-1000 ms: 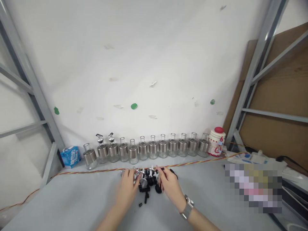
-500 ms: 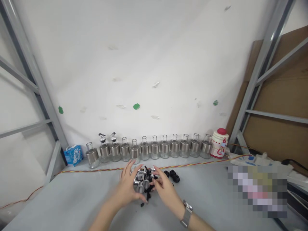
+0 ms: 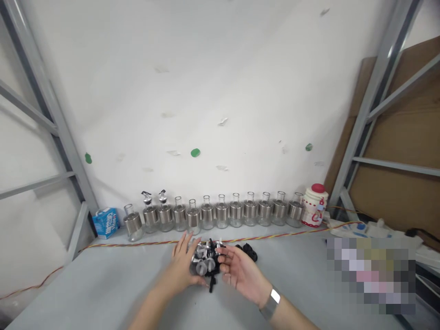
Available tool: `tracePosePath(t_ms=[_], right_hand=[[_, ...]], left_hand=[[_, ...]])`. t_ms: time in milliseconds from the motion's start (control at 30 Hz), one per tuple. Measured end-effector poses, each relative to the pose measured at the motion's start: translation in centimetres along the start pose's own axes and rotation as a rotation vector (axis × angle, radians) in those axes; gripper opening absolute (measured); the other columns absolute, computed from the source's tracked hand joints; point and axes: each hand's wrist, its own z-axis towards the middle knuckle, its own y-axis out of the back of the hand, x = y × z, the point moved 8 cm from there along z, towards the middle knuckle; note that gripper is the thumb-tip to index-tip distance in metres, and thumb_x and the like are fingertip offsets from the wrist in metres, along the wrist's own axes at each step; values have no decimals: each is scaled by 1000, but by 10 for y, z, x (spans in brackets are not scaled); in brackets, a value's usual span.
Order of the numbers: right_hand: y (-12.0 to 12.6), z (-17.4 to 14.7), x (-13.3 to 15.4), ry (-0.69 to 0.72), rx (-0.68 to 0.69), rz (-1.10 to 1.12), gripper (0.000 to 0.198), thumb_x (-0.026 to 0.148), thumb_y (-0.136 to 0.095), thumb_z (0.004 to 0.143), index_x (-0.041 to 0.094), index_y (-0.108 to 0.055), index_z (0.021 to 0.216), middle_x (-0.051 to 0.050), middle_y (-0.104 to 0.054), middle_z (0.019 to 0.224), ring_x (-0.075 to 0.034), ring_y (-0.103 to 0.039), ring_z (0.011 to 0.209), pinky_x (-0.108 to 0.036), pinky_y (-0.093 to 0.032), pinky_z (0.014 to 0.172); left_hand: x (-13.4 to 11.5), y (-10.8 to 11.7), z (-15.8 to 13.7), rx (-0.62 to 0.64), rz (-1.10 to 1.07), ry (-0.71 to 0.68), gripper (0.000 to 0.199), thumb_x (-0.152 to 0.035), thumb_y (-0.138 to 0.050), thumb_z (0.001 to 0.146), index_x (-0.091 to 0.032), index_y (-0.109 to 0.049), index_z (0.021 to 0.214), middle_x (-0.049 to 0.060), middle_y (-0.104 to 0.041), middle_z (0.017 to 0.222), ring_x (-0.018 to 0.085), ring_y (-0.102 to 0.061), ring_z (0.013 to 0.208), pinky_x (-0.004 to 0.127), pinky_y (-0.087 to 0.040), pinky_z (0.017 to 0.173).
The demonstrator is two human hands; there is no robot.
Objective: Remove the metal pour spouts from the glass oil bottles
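Observation:
A heap of silver-and-black pourer spouts [image 3: 202, 266] lies on the grey table between my hands. My left hand [image 3: 179, 266] curves round the heap's left side, fingers spread and thumb near its front edge. On the right, my right hand [image 3: 244, 275] is turned palm partly up, its fingers apart and loosely bent beside the spouts. I see nothing held in it, though its fingertips overlap the heap. Several black caps [image 3: 250, 252] lie just behind my right hand, partly hidden by it.
A row of glass bottles with steel sleeves [image 3: 222, 211] stands along the wall; two at the left carry spouts. A twisted red-yellow wire [image 3: 271, 236] runs before them. A blue carton [image 3: 106, 223] and a white-red jar [image 3: 314, 206] stand at the ends. Blurred items [image 3: 371, 275] lie right.
My right hand has rolled from palm-down over the heap to palm partly up and shifted slightly right. The spouts have shifted a little. My left hand stays almost in place.

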Motion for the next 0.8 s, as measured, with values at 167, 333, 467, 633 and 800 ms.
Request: tracePosePath(t_ms=[167,333,467,633,800], right_hand=[[-1,1,-1,-10,14,28,26,33,-51,77,10,-60,84,1,-57,60,-7,-49,45,-19,-38,45],[1,2,-1,-10,11,26,27,35,-53,76,10,-59,82,2,-55,58,-6,-48,45,-19,-36,45],[2,2,-2,-12,9,40,26,35,-53,76,10,-60,80,2,-54,57,-6,-47,45,-18,-36,46],[5,3,-1,-7,-13,27,25,35,-53,75,11,-60,79,3,-53,56,-6,-47,45,-18,-35,47],[5,4,0,-3,-15,10,24,34,-53,74,11,-60,78,3,-53,54,-6,-46,44,-19,-35,46]], left_hand=[[1,-3,1,6,26,47,87,-45,-66,55,-26,-28,130,8,-21,141,27,-5,130,46,-15,101],[-6,1,2,-23,63,-8,101,-52,-71,43,-25,-28,130,9,-22,140,30,-4,130,50,-8,102],[-26,0,-1,-34,71,-64,114,-61,-69,38,-24,-19,133,11,-16,142,32,-1,129,54,-3,100],[-42,-15,0,-46,99,-112,97,-63,-57,55,-24,-17,134,10,-20,141,32,-4,129,55,-3,100],[-27,-17,5,-92,144,-51,81,-58,-52,65,-19,-27,131,11,-28,138,30,-8,129,52,-7,101]])
